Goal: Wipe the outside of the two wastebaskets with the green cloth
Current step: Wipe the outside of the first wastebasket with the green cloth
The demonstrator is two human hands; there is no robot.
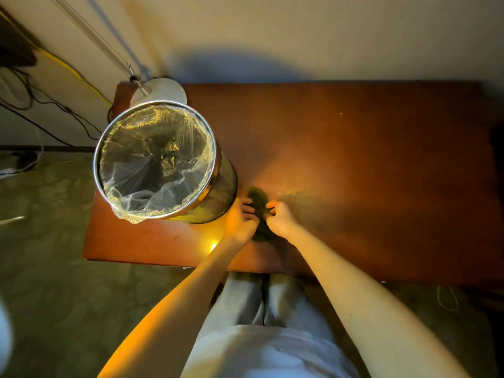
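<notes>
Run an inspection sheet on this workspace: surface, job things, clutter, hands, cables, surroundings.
Surface: brown table, warm light patch near the middle.
Job's things: one wastebasket with a clear liner at the table's left end; green cloth just to its right. Second wastebasket not identified.
Clutter: white round object behind the wastebasket; cannot tell what it is.
Hands: left hand and right hand both grip the cloth.
Cables: dark cables at the left, by the wall.
Surroundings: pale wall, greenish floor.

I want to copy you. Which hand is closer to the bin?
The left hand, right beside the wastebasket; the right hand grips the green cloth on the side away from it.
</notes>
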